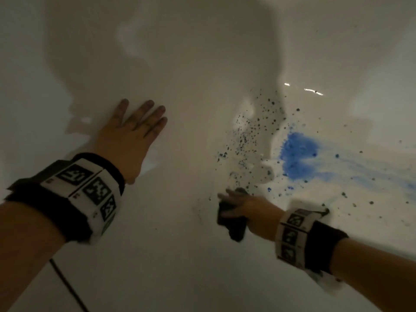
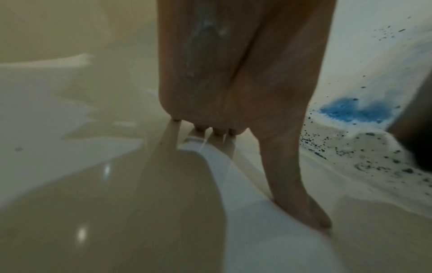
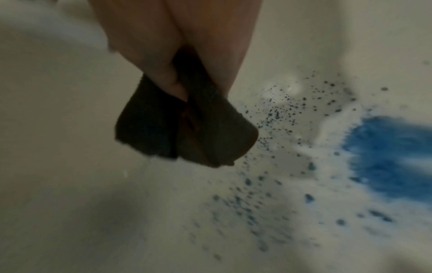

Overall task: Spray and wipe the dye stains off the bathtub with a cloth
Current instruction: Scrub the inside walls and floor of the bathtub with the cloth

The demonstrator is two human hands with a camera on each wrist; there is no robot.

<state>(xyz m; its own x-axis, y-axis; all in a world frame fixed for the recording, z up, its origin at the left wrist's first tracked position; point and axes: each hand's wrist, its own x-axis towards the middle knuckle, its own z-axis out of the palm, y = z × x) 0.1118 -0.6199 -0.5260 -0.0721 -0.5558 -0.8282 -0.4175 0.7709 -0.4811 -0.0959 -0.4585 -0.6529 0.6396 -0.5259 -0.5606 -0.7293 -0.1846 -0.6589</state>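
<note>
A white bathtub (image 1: 202, 64) fills the head view. A bright blue dye patch (image 1: 297, 154) (image 3: 388, 157) (image 2: 350, 112) smears off to the right, with dark speckles (image 1: 252, 131) scattered to its left. My right hand (image 1: 243, 206) grips a dark bunched cloth (image 1: 231, 224) (image 3: 187, 129) just below the speckles, lower left of the blue patch. My left hand (image 1: 132, 136) lies flat on the tub surface at centre left, fingers straight and spread, holding nothing; its thumb and palm (image 2: 233, 92) press the tub in the left wrist view.
A thin dark cable (image 1: 67, 287) runs along the lower left. Bright reflections (image 1: 313, 91) glint on the wet tub above the stains. No spray bottle is in view.
</note>
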